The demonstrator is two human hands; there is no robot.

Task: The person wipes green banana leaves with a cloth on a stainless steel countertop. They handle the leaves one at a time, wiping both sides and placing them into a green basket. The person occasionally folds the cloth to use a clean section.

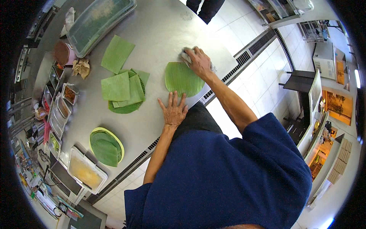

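A round-cut piece of green banana leaf (182,81) lies flat on the steel table in front of me. My left hand (174,110) has its fingers spread, the tips at the leaf's near edge. At the leaf's far right edge, my right hand (200,63) is closed on a crumpled greyish cloth (186,57). To the left sits a loose pile of cut banana leaf pieces (115,87), with another single piece (117,54) just beyond it. Nearer on the left, more leaf pieces (105,148) rest on a pale yellow-green plate (122,145).
A large lidded plastic container (100,24) stands at the far left, beside a pink tub (65,53) and crumpled brown paper (81,68). Small food trays (70,94) line the left edge. A white-rimmed tub (87,170) sits near left. Someone's dark-clad legs (207,9) show beyond the table.
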